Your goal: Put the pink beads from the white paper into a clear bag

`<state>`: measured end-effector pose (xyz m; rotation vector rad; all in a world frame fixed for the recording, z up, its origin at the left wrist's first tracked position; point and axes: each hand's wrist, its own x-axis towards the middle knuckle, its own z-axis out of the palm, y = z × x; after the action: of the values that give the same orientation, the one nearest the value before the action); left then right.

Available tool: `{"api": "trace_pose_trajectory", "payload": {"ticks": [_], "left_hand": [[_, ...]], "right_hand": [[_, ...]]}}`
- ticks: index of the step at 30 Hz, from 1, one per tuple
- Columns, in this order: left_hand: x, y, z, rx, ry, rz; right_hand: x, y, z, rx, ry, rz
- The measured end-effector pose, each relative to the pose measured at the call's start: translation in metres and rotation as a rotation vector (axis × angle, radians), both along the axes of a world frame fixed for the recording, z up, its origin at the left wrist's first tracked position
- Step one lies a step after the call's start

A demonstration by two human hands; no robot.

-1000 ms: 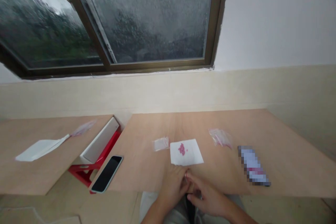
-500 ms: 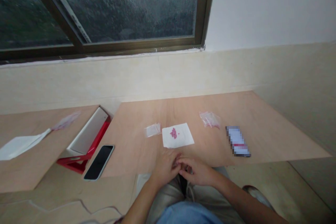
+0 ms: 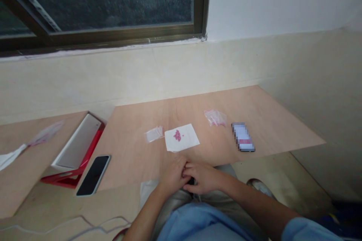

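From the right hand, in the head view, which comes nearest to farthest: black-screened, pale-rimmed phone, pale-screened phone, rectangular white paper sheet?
1. White paper sheet, just beyond the right hand.
2. Pale-screened phone, right side.
3. Black-screened phone, far left.

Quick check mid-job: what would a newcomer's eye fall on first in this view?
Most likely the small pink pile, vivid against the white paper near the middle of the table. Next, perhaps, the left hand and right hand, together at the near edge, just below the paper. Then the dark-screened phone at the near left corner and the pixelated phone over on the right.
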<state>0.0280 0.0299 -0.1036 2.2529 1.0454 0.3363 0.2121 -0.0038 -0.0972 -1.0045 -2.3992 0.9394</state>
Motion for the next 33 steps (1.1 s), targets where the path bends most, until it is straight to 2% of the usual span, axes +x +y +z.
{"api": "trace_pose_trajectory", "payload": {"ticks": [7, 12, 17, 24, 29, 33], "left_hand": [[0.01, -0.011, -0.004, -0.006, 0.041, -0.06], [0.007, -0.003, -0.003, 0.003, 0.05, -0.074], [0.003, 0.006, 0.0, 0.006, 0.068, -0.101], [0.004, 0.003, -0.007, 0.035, 0.06, -0.091], [-0.007, 0.012, -0.007, 0.11, 0.1, -0.017], [-0.021, 0.036, -0.007, 0.19, 0.131, 0.099]], "right_hand": [[-0.003, -0.004, -0.02, 0.113, -0.217, 0.074], [-0.002, 0.001, -0.015, 0.161, -0.265, 0.074], [0.0, 0.003, -0.006, 0.167, -0.243, 0.054], [0.001, 0.0, -0.009, 0.161, -0.207, 0.031], [0.005, 0.0, -0.001, 0.102, -0.076, -0.005], [0.014, 0.003, 0.007, 0.043, 0.07, -0.043]]}}
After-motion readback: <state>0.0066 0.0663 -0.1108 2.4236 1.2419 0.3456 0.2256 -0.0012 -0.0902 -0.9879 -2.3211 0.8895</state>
